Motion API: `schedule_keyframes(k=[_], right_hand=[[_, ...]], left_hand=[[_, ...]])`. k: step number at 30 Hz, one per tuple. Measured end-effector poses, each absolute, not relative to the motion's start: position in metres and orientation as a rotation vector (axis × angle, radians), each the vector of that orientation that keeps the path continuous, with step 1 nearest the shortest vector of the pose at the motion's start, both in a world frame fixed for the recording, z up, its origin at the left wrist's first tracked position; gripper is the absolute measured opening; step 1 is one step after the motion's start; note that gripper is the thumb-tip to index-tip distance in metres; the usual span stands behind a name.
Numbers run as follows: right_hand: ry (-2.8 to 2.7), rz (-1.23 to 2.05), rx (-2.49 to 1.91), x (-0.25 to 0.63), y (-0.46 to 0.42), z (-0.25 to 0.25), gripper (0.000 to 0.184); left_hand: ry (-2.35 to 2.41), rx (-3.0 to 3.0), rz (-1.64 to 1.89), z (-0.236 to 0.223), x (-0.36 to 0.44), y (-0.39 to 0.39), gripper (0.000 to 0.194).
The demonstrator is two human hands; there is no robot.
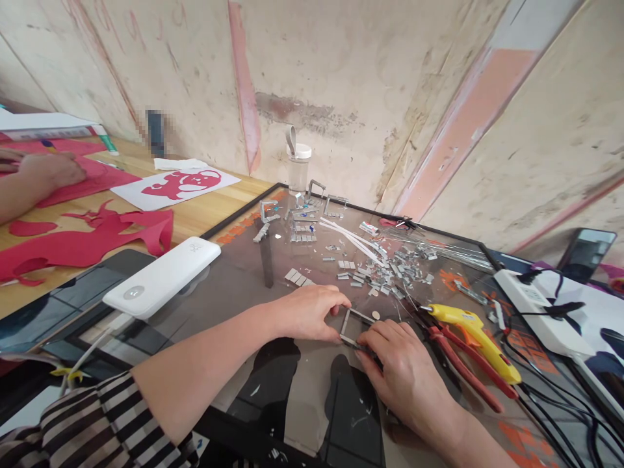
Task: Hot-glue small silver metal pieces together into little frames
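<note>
A small grey rectangular frame (345, 324) lies low over the dark glossy board, between my two hands. My left hand (312, 311) has its thumb and fingers curled at the frame's left corners. At the opposite end, the fingers of my right hand (400, 357) close on the frame and hide part of it. Just beyond my left hand is a row of flat grey pieces (298, 278). A heap of small grey pieces (397, 266) is spread farther back, with white strips (351, 238) beside it. Several small grey assembled structures (303, 227) stand at the back left.
Right of my hand lie red-handled pliers (470, 370) and a yellow glue gun (480, 341), near a white power strip (546, 312) and cables. A white power bank (163, 276) is at left. A lidded bottle (298, 170) stands behind. Another person's hand (51, 175) rests on red paper.
</note>
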State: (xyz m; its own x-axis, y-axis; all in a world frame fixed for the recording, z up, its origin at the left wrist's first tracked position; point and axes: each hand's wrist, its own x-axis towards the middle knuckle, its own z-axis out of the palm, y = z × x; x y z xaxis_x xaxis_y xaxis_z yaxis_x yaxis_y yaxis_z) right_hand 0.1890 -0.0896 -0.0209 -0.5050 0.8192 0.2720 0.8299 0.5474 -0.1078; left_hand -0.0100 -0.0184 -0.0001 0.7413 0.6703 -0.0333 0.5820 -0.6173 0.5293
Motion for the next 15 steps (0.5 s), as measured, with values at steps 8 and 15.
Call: schedule_keyframes(k=[8,15], right_hand=[[-2.51,-0.036,-1.377,0.1891,-0.0907,-0.0188,0.012],[-2.513,0.031,-1.392,0.1893,-0.0888,-0.0167,0.012]], left_hand=[[0.932,2.434,0.231,-0.0007,-0.0101,-0.0182,0.05],[0.934,2.432,0.229,-0.0003,-0.0104,-0.0178,0.051]])
